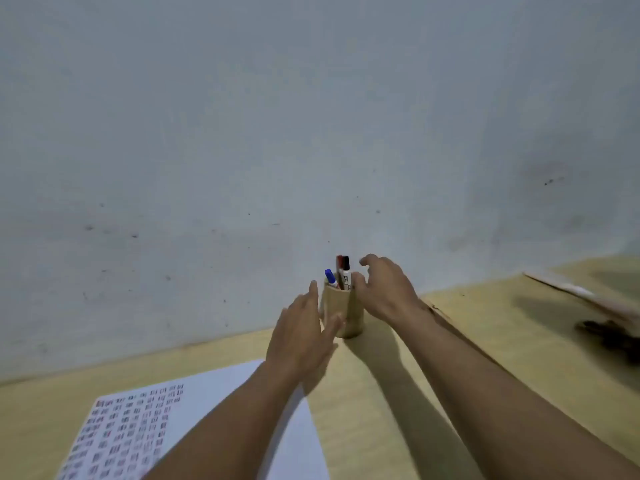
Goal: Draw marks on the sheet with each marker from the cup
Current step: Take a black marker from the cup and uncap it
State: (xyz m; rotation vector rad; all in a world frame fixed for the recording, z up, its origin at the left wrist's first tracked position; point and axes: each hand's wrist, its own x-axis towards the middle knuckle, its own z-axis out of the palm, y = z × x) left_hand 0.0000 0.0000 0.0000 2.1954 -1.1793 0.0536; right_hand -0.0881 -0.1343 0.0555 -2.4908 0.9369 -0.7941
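a tan cylindrical cup (344,313) stands on the pale yellow table (450,341) close against the grey wall (311,116), and three markers stick up out of it: a blue-capped marker (330,277) leaning left, and a red-capped marker (339,263) and a black-capped marker (346,268) standing side by side. the left hand (301,336) is flat and spread, fingers straight, just beside the cup's left wall and partly in front of it; whether a fingertip touches the cup cannot be told. the right hand (386,289) hangs at the cup's right rim with its fingers loosely curled and parted, holding nothing, the thumb near the black cap. the sheet (214,393) lies on the table nearer the person and to the left, its left part already filled with rows of small coloured marks, the rest white and partly covered by the left forearm. the step in hand looks like picking one marker out of the cup. to do it well, the left hand should steady the cup low on its wall, since a light, tall cup will likely tip if a marker is pulled sideways. the right hand should pinch a single barrel below the cap, the black one being nearest, and lift straight up along the cup's axis so the neighbouring red marker is not dragged out.
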